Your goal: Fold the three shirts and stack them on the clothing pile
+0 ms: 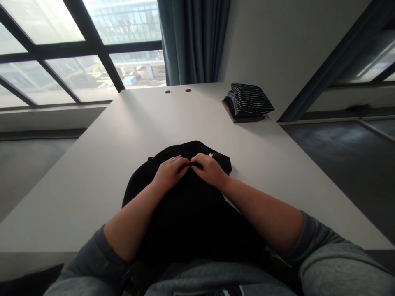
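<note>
Near the middle of the frame, our left hand (169, 173) and right hand (210, 169) pinch a black garment (191, 213) on a white table (92, 172), with folded striped clothes (249, 100) at upper right.

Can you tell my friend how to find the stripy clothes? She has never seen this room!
Look at the long white table by the big window. At its far end, on the right by the wall, sits a folded stack of clothes. Its top piece has thin white stripes on black, unlike the plain black garment near the front.
</note>
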`<state>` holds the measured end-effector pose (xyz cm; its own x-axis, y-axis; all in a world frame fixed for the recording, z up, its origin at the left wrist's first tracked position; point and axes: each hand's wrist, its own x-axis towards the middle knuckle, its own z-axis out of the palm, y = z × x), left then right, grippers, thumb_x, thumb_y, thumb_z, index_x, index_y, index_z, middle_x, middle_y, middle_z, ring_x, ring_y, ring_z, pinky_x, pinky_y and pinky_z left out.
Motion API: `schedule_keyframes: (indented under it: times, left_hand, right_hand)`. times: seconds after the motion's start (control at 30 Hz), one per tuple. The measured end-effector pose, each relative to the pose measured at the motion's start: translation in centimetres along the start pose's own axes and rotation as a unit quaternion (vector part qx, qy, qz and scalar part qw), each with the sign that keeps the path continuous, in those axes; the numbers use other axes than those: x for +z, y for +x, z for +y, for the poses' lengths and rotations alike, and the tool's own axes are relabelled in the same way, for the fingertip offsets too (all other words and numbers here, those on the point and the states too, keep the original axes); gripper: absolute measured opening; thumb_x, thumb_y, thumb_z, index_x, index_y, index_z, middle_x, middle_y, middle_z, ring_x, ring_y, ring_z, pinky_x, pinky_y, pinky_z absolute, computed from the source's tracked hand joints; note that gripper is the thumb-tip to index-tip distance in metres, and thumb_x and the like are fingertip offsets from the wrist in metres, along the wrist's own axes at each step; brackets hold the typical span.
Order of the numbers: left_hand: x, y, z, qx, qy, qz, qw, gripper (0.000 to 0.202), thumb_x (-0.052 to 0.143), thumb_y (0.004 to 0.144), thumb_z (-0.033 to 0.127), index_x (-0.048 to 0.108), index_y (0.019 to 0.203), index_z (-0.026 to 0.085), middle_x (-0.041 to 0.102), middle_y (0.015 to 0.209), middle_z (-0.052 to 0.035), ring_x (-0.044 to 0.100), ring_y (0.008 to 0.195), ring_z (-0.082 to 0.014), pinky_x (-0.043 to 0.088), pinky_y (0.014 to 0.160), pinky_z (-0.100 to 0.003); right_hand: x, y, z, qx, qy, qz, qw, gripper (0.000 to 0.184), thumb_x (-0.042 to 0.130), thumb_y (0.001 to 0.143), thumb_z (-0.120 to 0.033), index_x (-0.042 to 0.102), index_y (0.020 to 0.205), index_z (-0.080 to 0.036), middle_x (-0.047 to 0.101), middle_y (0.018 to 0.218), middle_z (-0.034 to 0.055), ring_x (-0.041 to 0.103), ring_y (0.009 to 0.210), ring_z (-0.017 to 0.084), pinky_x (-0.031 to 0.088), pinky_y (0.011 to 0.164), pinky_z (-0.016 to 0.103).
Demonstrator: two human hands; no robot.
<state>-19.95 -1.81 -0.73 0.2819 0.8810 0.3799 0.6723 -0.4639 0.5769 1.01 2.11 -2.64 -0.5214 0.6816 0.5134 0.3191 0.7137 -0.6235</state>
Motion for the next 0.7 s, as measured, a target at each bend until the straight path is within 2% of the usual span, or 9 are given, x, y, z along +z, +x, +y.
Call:
schedule_keyframes:
  times: [0.1,0.27,0.47,0.6,0.7]
  left_hand:
    - [0.0,0.0,0.3,0.001,0.056,-0.012,0.998,0.014,0.068,0.092,0.027,0.076,0.104,0.028,0.078,0.104,-0.0051,0.07,0.116,-0.0287,0.053,0.103,-0.041]
    - [-0.1,0.1,0.6,-0.031,0.045,-0.016,0.998,0.01,0.067,0.091,0.021,0.074,0.098,0.024,0.079,0.096,-0.002,0.074,0.09,-0.0214,0.057,0.085,-0.032]
    - [0.3,0.1,0.0,-0.094,-0.053,0.01,0.994,0.006,0.071,0.087,0.024,0.073,0.093,0.023,0.078,0.093,-0.0008,0.073,0.088,-0.0203,0.054,0.081,-0.032]
    - [0.5,0.3,-0.3,-0.174,-0.17,0.008,0.97,0.016,0.078,0.079,0.029,0.072,0.091,0.021,0.078,0.091,-0.0022,0.072,0.084,-0.0195,0.053,0.079,-0.032]
    - [0.6,0.3,-0.6,-0.191,-0.226,0.002,0.955,0.021,0.081,0.077,0.032,0.073,0.092,0.02,0.077,0.089,-0.0032,0.07,0.081,-0.0185,0.051,0.077,-0.031]
  right_hand:
    - [0.1,0.0,0.1,0.014,0.005,0.004,1.0,0.011,0.063,0.091,-0.013,0.066,0.098,-0.022,0.067,0.096,0.0042,0.065,0.093,0.022,0.051,0.087,0.035]
    - [0.2,0.0,0.1,0.006,0.012,-0.004,1.0,0.012,0.063,0.09,-0.011,0.065,0.097,-0.021,0.067,0.095,0.0046,0.065,0.093,0.022,0.051,0.089,0.036]
    - [0.0,0.1,0.3,0.02,0.028,-0.004,0.999,0.009,0.065,0.089,-0.016,0.067,0.097,-0.02,0.069,0.097,0.0053,0.066,0.093,0.022,0.051,0.088,0.036]
    - [-0.1,0.1,0.4,0.042,0.046,-0.003,0.998,0.005,0.064,0.092,-0.021,0.069,0.095,-0.02,0.07,0.095,0.005,0.066,0.092,0.021,0.051,0.087,0.035]
    - [-0.1,0.2,0.4,0.056,0.056,-0.007,0.997,0.007,0.063,0.092,-0.02,0.069,0.094,-0.019,0.071,0.095,0.0048,0.066,0.091,0.02,0.05,0.087,0.034]
